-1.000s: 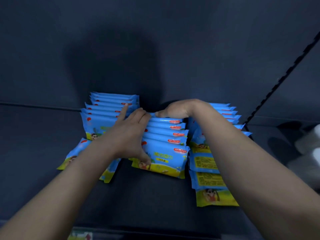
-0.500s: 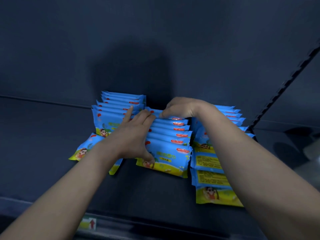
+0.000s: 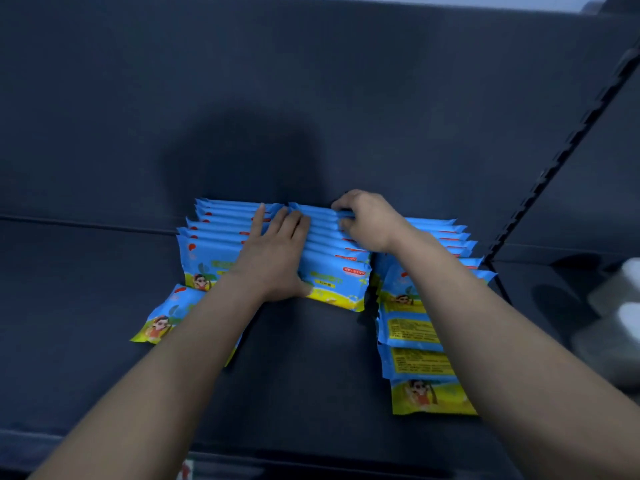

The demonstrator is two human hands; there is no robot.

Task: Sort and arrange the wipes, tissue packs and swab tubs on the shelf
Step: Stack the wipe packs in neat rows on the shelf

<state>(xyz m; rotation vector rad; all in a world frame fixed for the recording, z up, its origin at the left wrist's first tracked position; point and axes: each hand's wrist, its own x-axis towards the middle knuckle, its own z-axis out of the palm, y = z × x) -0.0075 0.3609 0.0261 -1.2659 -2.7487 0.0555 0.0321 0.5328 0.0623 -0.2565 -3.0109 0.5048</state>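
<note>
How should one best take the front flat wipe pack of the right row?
Pinch the front wipe pack by its near long edge, coming from the front: it lies flat, that edge looks free, while its far edge meets the next pack.

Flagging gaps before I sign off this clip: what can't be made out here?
Head view, middle row of blue and yellow plastic wipe packs: left hand and right hand cover it, count unclear.
Head view, pale rounded objects at the right edge: blurred and cut off, kind unclear.
Head view, pack print: too small to read.
</note>
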